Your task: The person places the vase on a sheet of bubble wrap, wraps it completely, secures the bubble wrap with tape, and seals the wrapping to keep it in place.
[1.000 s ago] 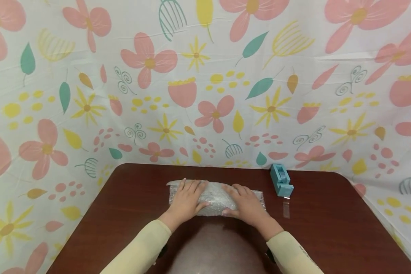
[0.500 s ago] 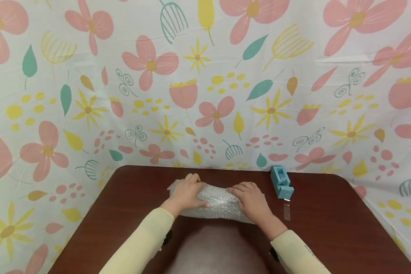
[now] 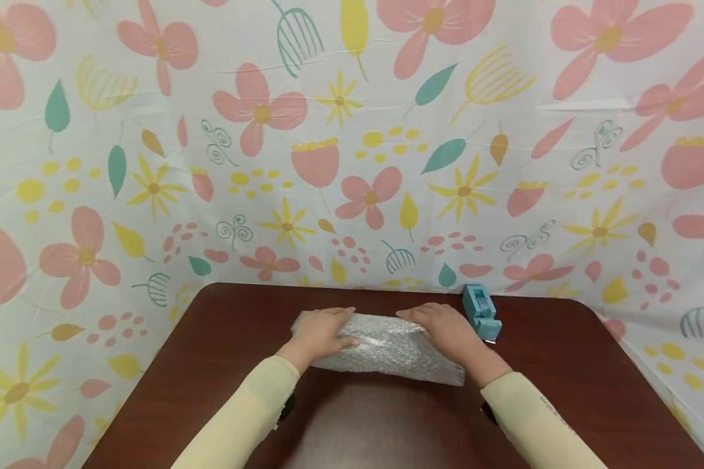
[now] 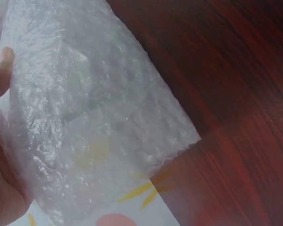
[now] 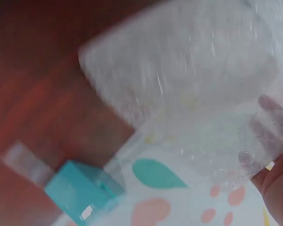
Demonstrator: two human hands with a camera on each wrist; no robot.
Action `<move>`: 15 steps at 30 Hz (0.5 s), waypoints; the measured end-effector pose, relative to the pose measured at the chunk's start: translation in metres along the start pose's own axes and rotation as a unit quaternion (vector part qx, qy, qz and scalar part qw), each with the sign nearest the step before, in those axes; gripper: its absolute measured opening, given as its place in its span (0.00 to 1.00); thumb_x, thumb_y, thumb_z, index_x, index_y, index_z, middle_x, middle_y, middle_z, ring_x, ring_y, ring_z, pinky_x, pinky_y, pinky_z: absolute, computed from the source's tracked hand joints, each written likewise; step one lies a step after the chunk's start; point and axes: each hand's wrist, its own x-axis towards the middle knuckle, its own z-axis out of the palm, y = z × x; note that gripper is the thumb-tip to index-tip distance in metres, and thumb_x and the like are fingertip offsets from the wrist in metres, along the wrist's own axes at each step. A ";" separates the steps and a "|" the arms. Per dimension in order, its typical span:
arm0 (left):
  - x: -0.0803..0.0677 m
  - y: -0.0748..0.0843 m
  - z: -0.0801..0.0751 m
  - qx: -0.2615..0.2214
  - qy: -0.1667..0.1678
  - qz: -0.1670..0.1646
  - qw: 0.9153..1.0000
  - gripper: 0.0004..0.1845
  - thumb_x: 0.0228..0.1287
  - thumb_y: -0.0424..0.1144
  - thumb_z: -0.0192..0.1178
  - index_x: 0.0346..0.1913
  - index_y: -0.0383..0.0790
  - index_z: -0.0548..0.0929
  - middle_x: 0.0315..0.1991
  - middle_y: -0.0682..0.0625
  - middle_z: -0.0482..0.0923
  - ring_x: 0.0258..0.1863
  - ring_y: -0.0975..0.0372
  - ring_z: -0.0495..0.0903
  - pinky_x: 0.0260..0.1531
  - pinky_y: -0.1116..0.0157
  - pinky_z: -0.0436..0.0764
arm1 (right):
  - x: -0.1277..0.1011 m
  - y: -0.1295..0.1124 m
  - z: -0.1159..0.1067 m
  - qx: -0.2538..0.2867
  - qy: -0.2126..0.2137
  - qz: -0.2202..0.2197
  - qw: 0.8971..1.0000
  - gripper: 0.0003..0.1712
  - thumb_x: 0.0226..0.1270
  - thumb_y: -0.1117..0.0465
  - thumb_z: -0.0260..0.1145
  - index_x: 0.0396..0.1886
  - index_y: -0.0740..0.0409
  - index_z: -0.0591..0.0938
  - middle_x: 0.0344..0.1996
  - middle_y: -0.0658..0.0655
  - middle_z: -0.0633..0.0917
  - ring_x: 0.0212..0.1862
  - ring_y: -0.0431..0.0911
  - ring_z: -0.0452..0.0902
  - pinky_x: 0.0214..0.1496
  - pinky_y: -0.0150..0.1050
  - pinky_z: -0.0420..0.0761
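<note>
A folded bundle of clear bubble wrap (image 3: 381, 345) lies crosswise over the middle of the table, its near right corner jutting toward the person. At its left end my left hand (image 3: 322, 334) grips it, fingers over the far side and thumb on top. My right hand (image 3: 446, 329) holds the far edge near the right end. In the right wrist view, several fingertips (image 5: 269, 125) show through a clear layer of the bubble wrap (image 5: 179, 61). The left wrist view has the thumb (image 4: 4, 70) against the shiny bubble wrap (image 4: 94, 94). What lies inside the bundle is hidden.
A blue tape dispenser (image 3: 481, 312) stands at the back right of the dark wooden table (image 3: 563, 391), close to the right hand. A strip of clear tape (image 5: 26, 162) sticks out from it. A flower-patterned cloth (image 3: 352, 163) hangs behind the table.
My right hand has moved right and turned, from lying on top of the bubble wrap to holding its far edge. The bundle's right end has come nearer the person. The left hand's fingers have drawn in.
</note>
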 end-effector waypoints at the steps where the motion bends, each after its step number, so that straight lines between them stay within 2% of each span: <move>1: -0.001 0.001 0.000 0.004 0.002 -0.003 1.000 0.37 0.67 0.60 0.63 0.75 0.49 0.71 0.71 0.48 0.76 0.70 0.53 0.76 0.67 0.48 0.77 | 0.002 0.003 -0.003 -0.005 -0.002 -0.005 1.000 0.23 0.74 0.67 0.61 0.65 0.48 0.83 0.57 0.52 0.88 0.62 0.54 0.82 0.64 0.58 0.80; 6: -0.004 0.004 0.003 0.036 0.012 0.001 0.999 0.37 0.68 0.60 0.62 0.76 0.49 0.71 0.72 0.48 0.75 0.70 0.54 0.77 0.63 0.51 0.80 | 0.004 0.011 -0.012 0.013 -0.022 -0.016 1.000 0.23 0.75 0.67 0.59 0.66 0.48 0.83 0.59 0.53 0.88 0.63 0.56 0.82 0.64 0.59 0.80; 10: -0.003 0.005 0.005 0.087 0.018 0.013 0.996 0.35 0.71 0.61 0.58 0.76 0.51 0.71 0.72 0.48 0.75 0.70 0.54 0.76 0.66 0.50 0.79 | 0.000 0.010 -0.011 0.045 -0.056 0.009 0.997 0.24 0.77 0.64 0.58 0.68 0.47 0.80 0.62 0.54 0.86 0.65 0.57 0.81 0.67 0.60 0.78; 15: -0.004 0.007 0.009 0.135 0.029 0.026 0.990 0.32 0.73 0.61 0.54 0.74 0.53 0.72 0.71 0.49 0.76 0.71 0.57 0.75 0.71 0.53 0.75 | -0.009 0.010 0.002 -0.002 -0.048 0.006 0.999 0.28 0.72 0.66 0.63 0.69 0.46 0.79 0.61 0.54 0.87 0.64 0.55 0.82 0.64 0.59 0.80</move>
